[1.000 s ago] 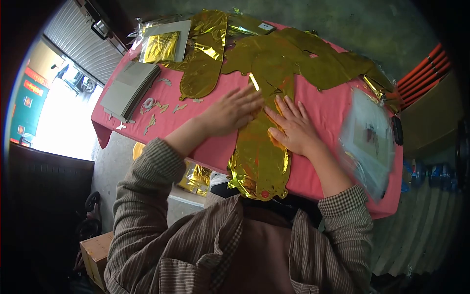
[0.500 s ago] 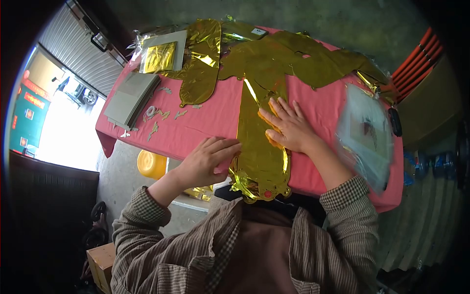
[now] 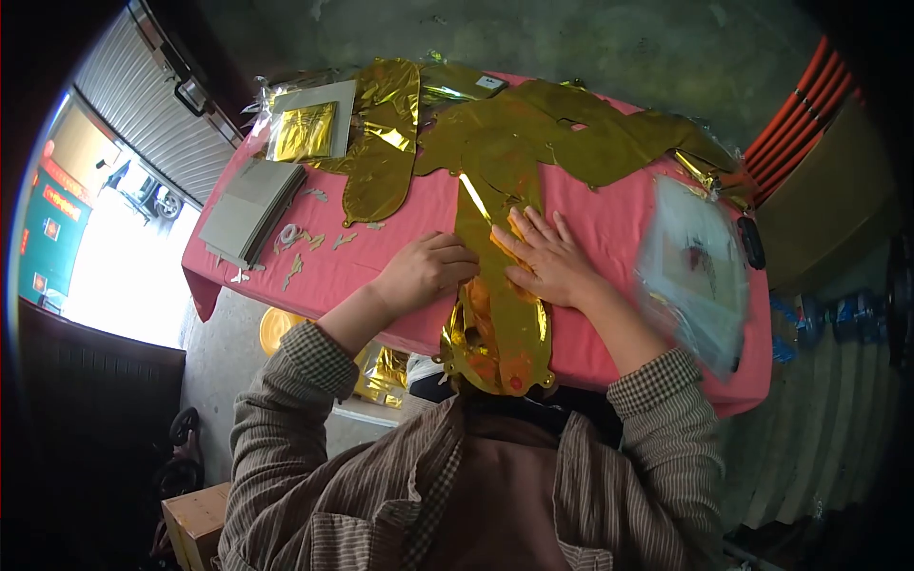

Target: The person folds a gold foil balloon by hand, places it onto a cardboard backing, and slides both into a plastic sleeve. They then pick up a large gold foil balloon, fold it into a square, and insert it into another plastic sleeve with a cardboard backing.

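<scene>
A flat gold foil balloon point(image 3: 496, 238) lies lengthwise before me, its near end hanging past the table's front edge. My left hand point(image 3: 428, 273) is closed at the left edge of this strip, the fingertips pinching the foil. My right hand point(image 3: 550, 262) lies flat on the strip with its fingers spread. Under that palm an orange cloth point(image 3: 515, 226) shows in part; the rest of it is hidden. More gold foil point(image 3: 619, 143) spreads across the far side of the table.
On the pink-covered table point(image 3: 595, 224) stand a stack of grey cards point(image 3: 249, 211), a bagged gold foil packet point(image 3: 307, 131), small cut-out pieces point(image 3: 295, 269), a tape roll point(image 3: 288, 233) and clear plastic bags point(image 3: 695, 271). A yellow stool point(image 3: 278, 326) is below, left.
My left hand has moved up and rightward along the foil's edge. The near end of the foil lies differently, with new orange reflections. The right hand stays flat on the cloth.
</scene>
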A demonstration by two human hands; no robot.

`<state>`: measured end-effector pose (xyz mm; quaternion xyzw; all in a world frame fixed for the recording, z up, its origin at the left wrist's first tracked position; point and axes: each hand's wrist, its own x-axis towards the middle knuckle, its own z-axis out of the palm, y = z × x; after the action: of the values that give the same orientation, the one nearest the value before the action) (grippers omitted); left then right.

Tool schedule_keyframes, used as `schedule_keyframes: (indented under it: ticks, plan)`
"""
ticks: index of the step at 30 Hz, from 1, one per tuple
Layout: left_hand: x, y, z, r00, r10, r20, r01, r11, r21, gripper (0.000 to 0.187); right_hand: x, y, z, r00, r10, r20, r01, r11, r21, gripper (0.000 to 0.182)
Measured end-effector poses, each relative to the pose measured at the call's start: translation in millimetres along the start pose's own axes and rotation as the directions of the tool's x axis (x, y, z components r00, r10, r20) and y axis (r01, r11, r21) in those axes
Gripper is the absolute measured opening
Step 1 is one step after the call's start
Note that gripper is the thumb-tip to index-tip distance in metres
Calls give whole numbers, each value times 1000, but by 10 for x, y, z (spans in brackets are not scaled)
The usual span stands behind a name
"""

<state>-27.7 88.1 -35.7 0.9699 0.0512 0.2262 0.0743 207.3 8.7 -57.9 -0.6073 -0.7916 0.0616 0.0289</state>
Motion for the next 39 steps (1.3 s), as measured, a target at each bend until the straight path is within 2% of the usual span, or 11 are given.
schedule_keyframes:
  ticks: [5, 12, 16, 18, 20, 22, 24, 26, 30, 34, 39]
  plan:
    - [-16, -60, 29, 998, -35, -48, 29, 992, -121, 24, -68, 195, 14, 965, 34, -260, 83, 900, 428, 55]
    - [-64, -76, 42, 959, -282, -35, 244, 881, -406, 29, -439, 0, -230, 957, -130, -260, 220, 909, 354, 52]
    - [45, -93, -149, 828, -479, 290, 558, 655, -509, 22, -355, -46, -178, 936, -167, -309, 300, 840, 452, 53]
    - [78, -247, -105, 767, -488, 417, 642, 576, -506, 21, -244, 55, -92, 995, 89, -36, -37, 704, 709, 32]
    - [21, -511, 140, 904, -340, 260, 427, 681, -594, 20, -98, 73, -70, 970, 189, -154, 14, 587, 809, 16]
    - [153, -511, 148, 915, -399, 63, 378, 789, -484, 17, 19, 119, -203, 928, 361, 96, -271, 475, 837, 20]
    - [316, -550, -19, 677, -547, 492, 725, 384, -572, 21, 100, 239, -78, 938, 346, 8, -159, 408, 899, 22]
    - [410, -587, -43, 615, -571, 544, 778, 329, -535, 20, 141, 322, -63, 901, 410, 145, -299, 342, 891, 19]
    - [472, -650, 17, 526, -603, 600, 829, 205, -521, 21, 209, 403, -33, 922, 346, 176, -262, 218, 940, 14]
    - [425, -646, 83, 676, -571, 467, 734, 461, -498, 23, 163, 319, -82, 922, 366, 129, -181, 110, 977, 13]
    - [357, -502, 123, 748, -578, 326, 652, 553, -518, 24, 149, 342, -15, 931, 358, 69, -94, 54, 994, 15]
